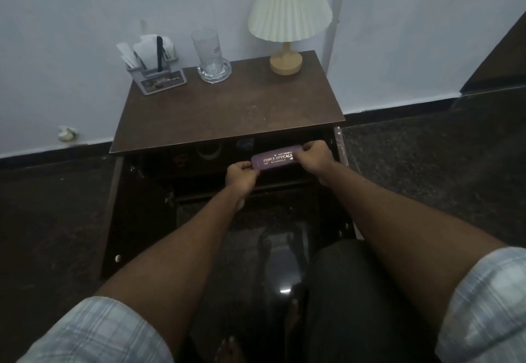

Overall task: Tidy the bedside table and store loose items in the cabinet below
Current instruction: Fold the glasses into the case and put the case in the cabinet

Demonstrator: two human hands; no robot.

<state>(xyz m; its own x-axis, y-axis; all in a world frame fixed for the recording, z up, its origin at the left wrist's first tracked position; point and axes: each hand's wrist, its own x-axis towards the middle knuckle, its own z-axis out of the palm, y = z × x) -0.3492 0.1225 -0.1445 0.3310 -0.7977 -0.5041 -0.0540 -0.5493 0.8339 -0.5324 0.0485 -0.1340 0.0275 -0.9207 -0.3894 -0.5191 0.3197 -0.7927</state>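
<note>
A purple spectacle case (276,158) with gold lettering hangs level in front of the open cabinet (199,169) below the dark wooden bedside table (227,112). My left hand (242,176) pinches its left end. My right hand (314,153) grips its right end. Inside the dark cabinet I make out a few dim items, among them a round pale shape (209,153) and a small blue object (245,144); what they are is unclear.
On the tabletop stand a grey holder (159,77) with papers and a black pen, a glass (209,49) on a clear dish, and a pleated lamp (287,20). The cabinet doors (136,214) hang open at both sides. Glossy dark floor lies around.
</note>
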